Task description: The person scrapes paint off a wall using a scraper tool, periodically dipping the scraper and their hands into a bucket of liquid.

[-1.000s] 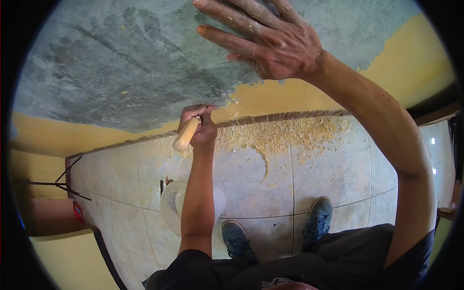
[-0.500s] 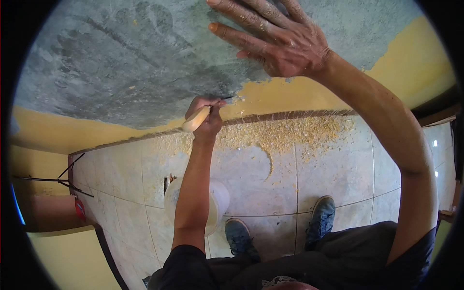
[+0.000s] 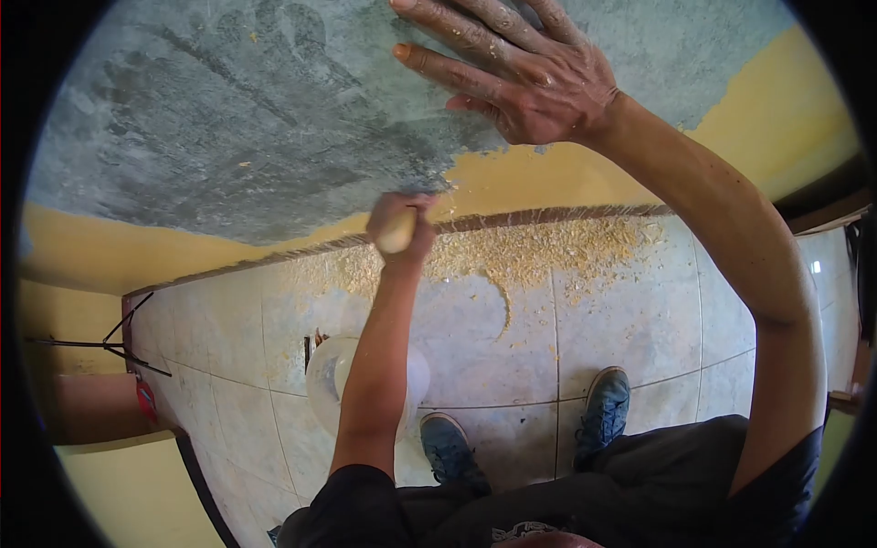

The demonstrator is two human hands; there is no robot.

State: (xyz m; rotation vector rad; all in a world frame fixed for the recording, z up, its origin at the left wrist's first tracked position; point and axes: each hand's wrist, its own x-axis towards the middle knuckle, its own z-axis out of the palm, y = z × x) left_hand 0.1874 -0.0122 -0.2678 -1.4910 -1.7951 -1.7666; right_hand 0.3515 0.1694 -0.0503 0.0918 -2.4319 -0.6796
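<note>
My left hand (image 3: 402, 219) is closed round the pale wooden handle (image 3: 397, 233) of a scraper, somewhat blurred by motion. The scraper's blade is mostly hidden and meets the wall where yellow paint (image 3: 539, 178) borders bare grey plaster (image 3: 228, 137). Higher up, my right hand (image 3: 539, 82) lies flat on the grey surface with fingers spread, and pale flecks cling to its skin.
Yellowish paint flakes (image 3: 548, 256) litter the tiled floor (image 3: 475, 365) along the wall's foot. A white bucket (image 3: 416, 374) stands under my left forearm, beside my shoes (image 3: 448, 447). Thin black metal legs (image 3: 114, 342) stick out at the left, near a cream panel (image 3: 137, 489).
My left hand has shifted slightly right along the paint edge with the scraper, and its handle has swung more upright. My right hand stays on the wall.
</note>
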